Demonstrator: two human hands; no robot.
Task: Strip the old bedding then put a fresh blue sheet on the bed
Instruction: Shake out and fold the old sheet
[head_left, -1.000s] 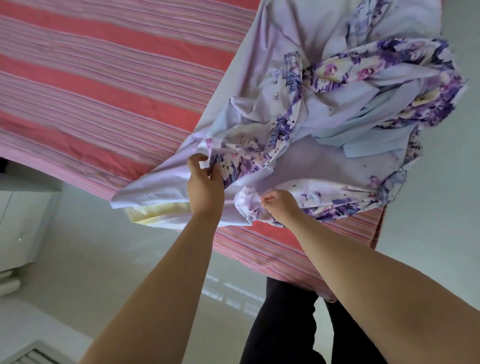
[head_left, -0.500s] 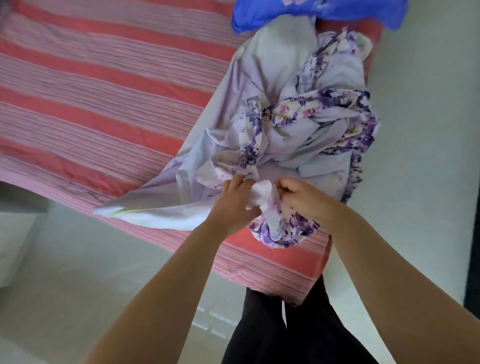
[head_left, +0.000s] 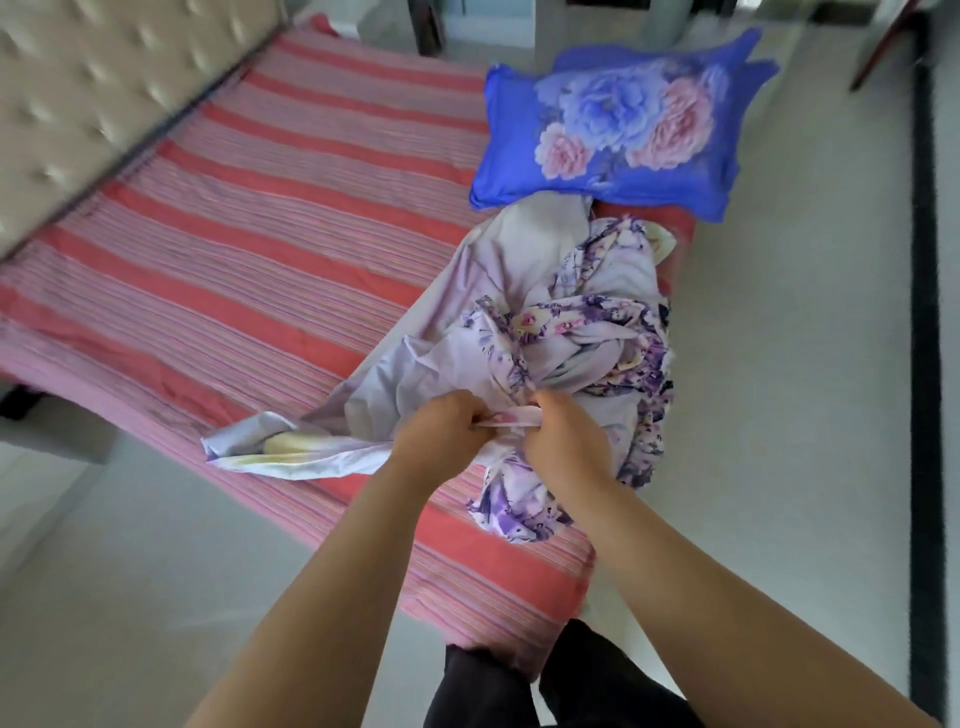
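Near corner of bed (head_left: 208, 270): lilac floral sheet (head_left: 524, 291) was bunched tighter than before.
Hands: left hand (head_left: 441, 428) and right hand (head_left: 563, 434) were clenched on one fold.
Meaning: stripping was nearly finished.

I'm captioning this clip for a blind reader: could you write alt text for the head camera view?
Both hands, left hand and right hand, grip a bunched lilac floral sheet at the corner of a bed with a red striped cover. A blue floral pillow lies beyond the bundle.

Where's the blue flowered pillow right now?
The blue pillow lies at the bed's far right corner in the head view, just beyond the bunched lilac sheet.
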